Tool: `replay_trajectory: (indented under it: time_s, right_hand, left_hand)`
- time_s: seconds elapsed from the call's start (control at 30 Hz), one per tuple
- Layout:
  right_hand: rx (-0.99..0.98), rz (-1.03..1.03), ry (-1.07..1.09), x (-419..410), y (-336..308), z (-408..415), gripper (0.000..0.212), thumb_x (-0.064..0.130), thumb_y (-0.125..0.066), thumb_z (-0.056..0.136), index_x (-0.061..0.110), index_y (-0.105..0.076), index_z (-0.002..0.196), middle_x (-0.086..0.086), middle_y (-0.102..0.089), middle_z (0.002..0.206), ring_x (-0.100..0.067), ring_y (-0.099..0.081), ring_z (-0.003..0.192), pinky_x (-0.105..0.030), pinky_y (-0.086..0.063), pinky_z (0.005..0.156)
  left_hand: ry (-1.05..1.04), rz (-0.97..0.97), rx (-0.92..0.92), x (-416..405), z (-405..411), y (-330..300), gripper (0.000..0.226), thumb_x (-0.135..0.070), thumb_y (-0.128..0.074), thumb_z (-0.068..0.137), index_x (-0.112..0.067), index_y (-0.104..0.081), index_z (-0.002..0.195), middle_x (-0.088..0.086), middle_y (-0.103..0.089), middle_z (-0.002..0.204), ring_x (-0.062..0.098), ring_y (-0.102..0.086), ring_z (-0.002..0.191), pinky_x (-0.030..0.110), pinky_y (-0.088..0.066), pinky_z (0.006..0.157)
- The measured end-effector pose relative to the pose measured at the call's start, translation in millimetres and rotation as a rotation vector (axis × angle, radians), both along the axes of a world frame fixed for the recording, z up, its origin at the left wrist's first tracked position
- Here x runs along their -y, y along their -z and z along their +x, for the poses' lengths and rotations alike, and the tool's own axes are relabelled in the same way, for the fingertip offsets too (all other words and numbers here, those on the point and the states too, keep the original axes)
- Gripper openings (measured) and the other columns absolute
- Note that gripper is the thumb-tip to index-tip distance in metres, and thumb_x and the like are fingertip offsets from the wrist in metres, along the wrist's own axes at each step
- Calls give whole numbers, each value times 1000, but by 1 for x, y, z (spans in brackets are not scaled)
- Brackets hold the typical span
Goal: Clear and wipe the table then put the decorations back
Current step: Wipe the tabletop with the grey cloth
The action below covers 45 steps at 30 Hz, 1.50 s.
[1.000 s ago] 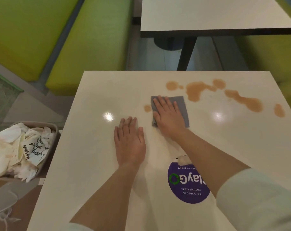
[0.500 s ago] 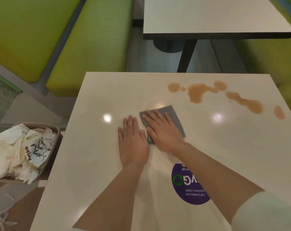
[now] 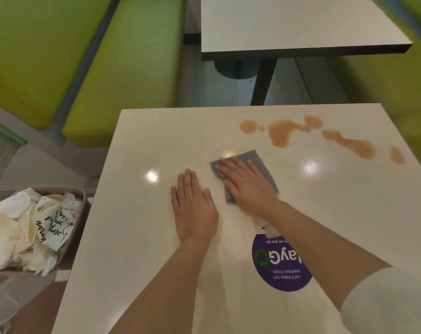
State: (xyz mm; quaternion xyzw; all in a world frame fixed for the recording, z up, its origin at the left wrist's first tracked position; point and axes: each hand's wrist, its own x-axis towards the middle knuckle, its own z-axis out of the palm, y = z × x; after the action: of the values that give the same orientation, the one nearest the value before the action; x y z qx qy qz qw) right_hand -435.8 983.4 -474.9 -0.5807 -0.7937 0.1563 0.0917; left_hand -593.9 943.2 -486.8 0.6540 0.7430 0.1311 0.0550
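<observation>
The right hand point(image 3: 249, 186) is lying flat on a grey cloth point(image 3: 257, 162), its fingers straight and slightly spread, pressing the cloth down on the cream table point(image 3: 137, 213) around the middle of the top, a little toward the far edge. The cloth is showing past the fingertips and along the right side of the hand, with one corner poking out near the wrist. The left hand point(image 3: 193, 206) is resting palm down on the bare tabletop just beside the right hand, on its left, fingers straight and held close together, not touching the cloth. Brown spills point(image 3: 281, 133) are sitting in a ragged line of patches toward the far right corner of the table, apart from the cloth. A round purple sticker point(image 3: 280, 268) with white print is lying near the near edge, partly under the right forearm, with a torn scrap of white at its far rim. Off the left edge of the table, a beige bin point(image 3: 77, 208) is holding crumpled paper waste point(image 3: 24, 227). Beyond the far edge, green bench seats point(image 3: 122, 75) and a second table point(image 3: 301, 22) are standing.
</observation>
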Motion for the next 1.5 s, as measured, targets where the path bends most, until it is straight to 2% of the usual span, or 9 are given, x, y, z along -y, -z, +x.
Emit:
replay_trajectory:
  time_s: [0.13,0.33,0.57,0.73,0.83,0.93,1.1,1.33,1.5]
  right_hand:
    - [16,-30,282,-23,3,0,51,32,-23,104,31,-19,155,12,-9,163,-10,2,150,-37,8,121]
    - [59,3,29,30,-3,3,59,50,-10,99,35,-15,155,18,-4,161,-4,5,148,-32,9,120]
    - [100,-30,408,-6,0,65,55,41,-16,103,29,-11,156,9,-7,163,-11,3,150,-37,8,120]
    - [47,12,221,30,-1,77,59,49,-12,98,34,-21,154,18,-11,160,-6,0,149,-34,6,121]
    - [-11,53,453,13,-1,115,50,39,-24,100,26,-37,147,7,-33,154,-11,-16,147,-38,-3,123]
    - [18,32,638,-19,0,116,50,31,-26,103,23,-26,153,3,-23,159,-15,-9,149,-40,2,122]
    - [49,64,397,4,2,105,53,34,-21,104,18,-20,155,3,-13,161,-14,-6,149,-37,1,122]
    - [23,50,612,-54,3,141,53,29,-25,104,12,-22,154,-4,-22,157,-18,-14,147,-37,1,122]
    - [76,38,257,-52,4,115,60,41,-10,100,22,-14,156,6,-15,162,-12,-2,150,-34,4,122]
  left_hand:
    - [-1,31,9,1,0,0,59,-33,-25,97,-5,-36,148,5,-35,155,20,-26,146,42,-17,120]
    - [-19,73,30,-3,0,-3,55,-33,-36,92,-7,-51,139,5,-50,144,22,-41,138,39,-22,112]
    - [-68,20,122,-20,8,-16,36,-17,-65,83,-27,-63,118,-4,-55,125,22,-46,118,39,-33,93]
    - [61,110,120,-44,42,-12,28,-18,-64,84,-28,-65,110,-3,-56,116,22,-48,111,37,-32,92]
    - [61,137,115,-65,53,-9,24,-21,-61,87,-27,-65,110,-2,-56,117,24,-49,111,39,-35,94]
    - [2,155,79,-84,55,-4,23,-24,-59,89,-24,-65,111,1,-56,117,26,-49,111,41,-36,93]
    - [6,138,-7,-106,61,4,31,-30,-50,94,-19,-58,121,6,-55,124,29,-46,114,43,-34,93]
    - [-26,158,-17,-106,65,13,38,-35,-34,95,-22,-51,127,2,-48,133,25,-34,125,43,-26,104]
    - [-30,147,-26,-106,65,10,41,-38,-30,94,-24,-51,126,0,-48,134,24,-36,127,41,-24,104]
